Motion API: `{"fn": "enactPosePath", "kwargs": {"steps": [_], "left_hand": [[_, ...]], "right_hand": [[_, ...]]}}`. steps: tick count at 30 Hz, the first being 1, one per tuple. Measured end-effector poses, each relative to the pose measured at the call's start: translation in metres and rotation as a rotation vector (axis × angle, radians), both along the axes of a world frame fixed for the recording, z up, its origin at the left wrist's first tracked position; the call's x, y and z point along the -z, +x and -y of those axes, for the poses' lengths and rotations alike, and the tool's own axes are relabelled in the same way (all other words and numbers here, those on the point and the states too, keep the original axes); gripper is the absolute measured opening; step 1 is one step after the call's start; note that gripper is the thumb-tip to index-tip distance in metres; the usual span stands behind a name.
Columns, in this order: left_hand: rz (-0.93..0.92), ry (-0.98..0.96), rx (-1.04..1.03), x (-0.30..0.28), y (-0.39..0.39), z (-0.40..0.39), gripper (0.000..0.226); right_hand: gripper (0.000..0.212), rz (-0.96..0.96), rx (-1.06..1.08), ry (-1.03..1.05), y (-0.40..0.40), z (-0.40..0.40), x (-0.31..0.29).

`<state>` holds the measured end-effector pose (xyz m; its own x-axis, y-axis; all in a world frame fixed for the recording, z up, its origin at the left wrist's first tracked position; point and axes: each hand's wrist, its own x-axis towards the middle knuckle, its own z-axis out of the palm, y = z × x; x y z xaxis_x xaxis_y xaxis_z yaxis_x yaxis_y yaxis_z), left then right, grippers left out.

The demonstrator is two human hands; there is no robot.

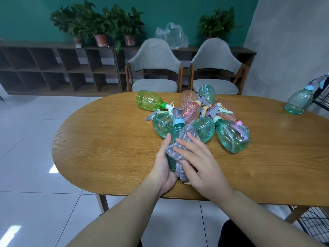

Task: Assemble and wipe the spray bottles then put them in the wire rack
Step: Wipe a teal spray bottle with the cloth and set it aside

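Observation:
My left hand (164,168) grips the body of a teal spray bottle (176,130) with a blue collar and grey trigger head, held above the wooden table (106,148). A grey cloth (185,138) is wrapped over the bottle, and my right hand (199,163) presses on it with its fingers spread. Behind them lies a pile of several bottles and trigger heads: a green bottle (148,103), pink ones (191,111) and teal ones (231,135). An assembled teal bottle (299,102) stands by the black wire rack (322,97) at the right.
Two grey chairs (154,68) stand at the table's far side. A low brown shelf unit (58,68) with potted plants runs along the green wall. More black wire mesh (316,225) shows at the lower right. White tiled floor lies to the left.

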<state>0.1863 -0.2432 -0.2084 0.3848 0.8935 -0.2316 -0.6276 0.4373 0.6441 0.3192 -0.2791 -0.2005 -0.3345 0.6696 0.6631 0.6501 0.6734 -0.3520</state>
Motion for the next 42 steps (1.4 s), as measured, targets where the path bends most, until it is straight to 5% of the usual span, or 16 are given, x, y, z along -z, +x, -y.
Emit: {"fn": "enactPosePath", "kwargs": {"steps": [6,11,18,31,36,42], "left_hand": [[0.002,0.035,-0.042,0.001,0.001,0.002,0.049],[-0.025,0.065,-0.014,0.001,0.0,0.002,0.05],[0.033,0.062,-0.024,0.001,0.0,0.002,0.044],[0.09,-0.045,0.016,0.007,-0.005,0.0,0.065],[0.047,0.0,0.022,0.003,-0.001,0.0,0.065],[0.018,0.031,-0.015,0.01,-0.004,0.0,0.072]], "right_hand": [[0.036,-0.161,0.126,-0.268,-0.013,-0.016,-0.027],[0.036,-0.496,0.236,-0.452,-0.018,-0.025,-0.056],[0.049,0.005,0.224,-0.483,-0.023,-0.022,-0.045],[0.035,0.35,-0.074,0.033,0.004,-0.002,0.001],[0.028,0.268,-0.115,0.141,0.016,0.006,0.018],[0.032,0.114,-0.079,0.03,0.011,0.008,0.017]]}}
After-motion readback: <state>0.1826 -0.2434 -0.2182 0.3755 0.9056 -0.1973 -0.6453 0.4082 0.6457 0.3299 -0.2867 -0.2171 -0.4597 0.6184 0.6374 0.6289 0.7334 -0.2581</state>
